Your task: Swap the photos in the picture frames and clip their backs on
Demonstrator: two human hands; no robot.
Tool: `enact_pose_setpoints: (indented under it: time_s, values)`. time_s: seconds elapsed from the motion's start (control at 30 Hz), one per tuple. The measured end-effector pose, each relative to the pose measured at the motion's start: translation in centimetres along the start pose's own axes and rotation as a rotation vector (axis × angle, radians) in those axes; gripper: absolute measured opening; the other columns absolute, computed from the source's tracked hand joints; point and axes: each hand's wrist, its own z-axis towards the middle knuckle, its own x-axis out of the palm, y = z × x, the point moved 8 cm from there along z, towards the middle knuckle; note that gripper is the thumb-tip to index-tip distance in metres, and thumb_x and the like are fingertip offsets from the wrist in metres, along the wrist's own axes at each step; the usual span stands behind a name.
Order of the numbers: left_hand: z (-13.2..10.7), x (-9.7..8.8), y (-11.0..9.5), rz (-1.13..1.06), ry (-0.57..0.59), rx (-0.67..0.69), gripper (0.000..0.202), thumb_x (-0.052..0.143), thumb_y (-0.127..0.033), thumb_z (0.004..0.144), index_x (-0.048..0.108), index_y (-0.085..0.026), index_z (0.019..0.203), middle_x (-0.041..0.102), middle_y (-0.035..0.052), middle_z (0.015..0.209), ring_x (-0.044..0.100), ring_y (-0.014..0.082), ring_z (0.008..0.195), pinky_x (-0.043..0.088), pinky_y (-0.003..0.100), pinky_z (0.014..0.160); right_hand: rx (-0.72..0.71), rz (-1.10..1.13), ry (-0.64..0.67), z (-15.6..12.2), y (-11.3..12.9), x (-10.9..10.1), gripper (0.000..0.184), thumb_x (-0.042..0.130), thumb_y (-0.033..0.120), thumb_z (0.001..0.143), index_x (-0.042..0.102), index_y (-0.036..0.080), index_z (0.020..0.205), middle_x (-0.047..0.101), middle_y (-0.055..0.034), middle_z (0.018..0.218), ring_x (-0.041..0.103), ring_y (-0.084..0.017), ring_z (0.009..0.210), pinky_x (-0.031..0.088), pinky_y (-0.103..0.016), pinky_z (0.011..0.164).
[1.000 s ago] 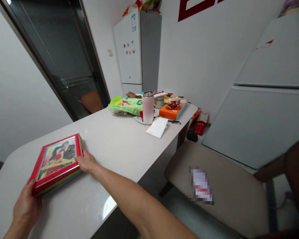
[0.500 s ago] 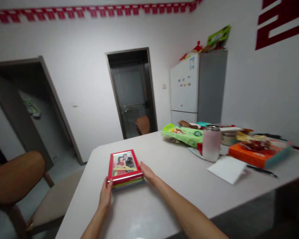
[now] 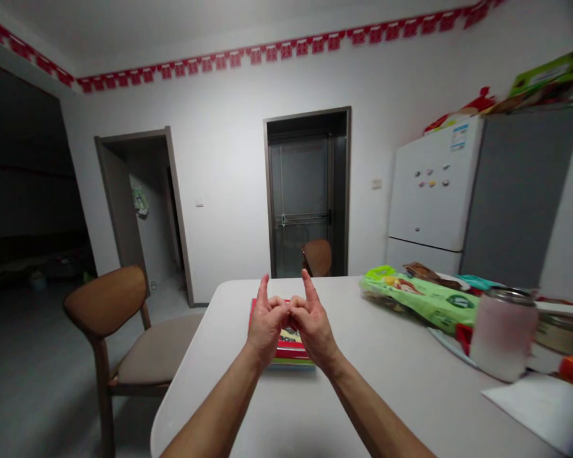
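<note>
Our hands have come off the album's sides and risen together above it. Nearest us, our left hand [image 3: 266,324] and right hand [image 3: 316,327] meet at the middle, their fingers [image 3: 263,289] pressed and hooked together with the index fingers pointing up, pinching nothing. The red photo album [image 3: 286,348] lies flat on the table [image 3: 386,407] at six o'clock below them. Its near edge runs crosswise, but our hands hide its long axis, and neither hand is clearly nearer. At three o'clock lie a green snack bag [image 3: 423,302] and a pink tumbler [image 3: 503,334], with white paper [image 3: 539,413] at four o'clock. Farther off, a white refrigerator [image 3: 432,191] stands at two o'clock and a glass door [image 3: 298,191] at twelve.
</note>
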Motion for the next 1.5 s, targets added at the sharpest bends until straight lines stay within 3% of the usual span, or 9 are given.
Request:
enact_pose_setpoints:
  time_s: [0.2,0.3,0.47,0.7,0.83,1.0,1.2,1.37,1.5]
  values:
    - [-0.8,-1.6,2.8,-0.078,-0.092,-0.103,0.075,0.064,-0.018,0.056,0.027,-0.023,0.12,0.044,-0.0124,0.048,0.039,0.0048,0.042,0.03,0.017,0.045,0.152,0.085,-0.111,-0.7,-2.7,-2.8,0.063,0.053,0.023,0.063,0.029,0.021,0.122,0.034,0.0125,0.043,0.028,-0.004,0.036,0.024,-0.016,0.037]
    - [-0.3,-2.0,3.1,-0.07,-0.15,-0.192,0.038,0.065,-0.038,0.057,0.05,-0.018,0.086,0.044,-0.0106,0.044,0.037,0.003,0.038,0.025,0.015,0.041,0.235,0.099,-0.182,-0.3,-3.2,-3.4,0.027,0.051,0.037,0.066,0.054,0.016,0.083,0.039,0.0086,0.043,0.031,-0.004,0.035,0.024,-0.017,0.035]
    - [0.2,-1.8,4.1,-0.025,-0.097,-0.443,0.059,0.031,-0.071,0.065,0.037,-0.017,0.041,0.035,-0.0055,0.029,0.024,0.0026,0.025,0.01,0.016,0.031,0.337,-0.054,-0.107,0.4,-4.0,-2.5,0.049,0.034,0.059,0.069,0.034,0.019,0.041,0.029,0.0071,0.031,0.024,-0.005,0.029,0.019,-0.019,0.033]
    - [-2.7,-6.4,8.8,0.041,-0.233,-0.617,0.061,0.032,-0.073,0.063,0.039,-0.016,0.04,0.035,-0.0052,0.028,0.025,0.0019,0.023,0.008,0.014,0.031,0.18,-1.116,0.086,0.6,-8.5,-4.6,0.039,0.035,0.047,0.074,0.051,0.017,0.056,0.052,-0.0026,0.055,0.048,-0.013,0.054,0.036,-0.026,0.054]
    - [-5.9,-10.3,13.0,0.05,-0.367,-0.713,0.052,0.048,-0.064,0.062,0.045,-0.014,0.048,0.041,-0.0051,0.033,0.031,0.0023,0.026,0.015,0.013,0.032,0.131,-1.265,0.14,-0.5,-10.8,-6.4,0.039,0.065,0.022,0.048,0.059,0.02,0.087,0.056,-0.0084,0.095,0.046,-0.025,0.091,0.031,-0.035,0.076]
    - [-7.6,-12.2,15.5,-0.003,-0.455,-0.703,0.036,0.056,-0.049,0.067,0.05,-0.014,0.059,0.053,0.0017,0.042,0.047,0.0096,0.034,0.031,0.017,0.035,0.043,-1.543,0.379,-2.0,-12.0,-5.1,0.036,0.05,0.014,0.062,0.056,0.024,0.096,0.054,-0.0071,0.098,0.042,-0.022,0.095,0.028,-0.033,0.08]
    - [-6.0,-11.6,13.3,-0.036,-0.513,-0.414,0.017,0.056,-0.03,0.07,0.056,-0.016,0.081,0.064,0.0052,0.073,0.061,0.0182,0.07,0.047,0.026,0.058,-0.002,-1.466,0.408,-4.9,-10.4,-3.2,0.032,0.05,0.015,0.06,0.057,0.023,0.091,0.053,-0.0049,0.092,0.044,-0.021,0.089,0.032,-0.033,0.077]
    - [-8.0,-10.2,10.1,0.172,-0.46,-0.405,0.02,0.061,-0.03,0.061,0.059,-0.017,0.076,0.065,0.0023,0.073,0.058,0.0236,0.083,0.046,0.031,0.07,0.016,-1.005,0.192,-6.7,-5.5,-2.7,0.042,0.053,0.023,0.063,0.052,0.019,0.104,0.047,-0.0074,0.111,0.042,-0.019,0.101,0.03,-0.033,0.089]
    - [-8.5,-8.4,5.4,0.893,-0.324,-0.172,0.033,0.061,-0.046,0.053,0.062,-0.022,0.076,0.065,0.0,0.071,0.058,0.0273,0.08,0.046,0.035,0.068,0.111,-0.506,-0.141,-6.9,-1.9,-5.0,0.057,0.052,0.039,0.068,0.036,0.019,0.12,0.045,-0.0054,0.117,0.039,-0.018,0.109,0.03,-0.034,0.092]
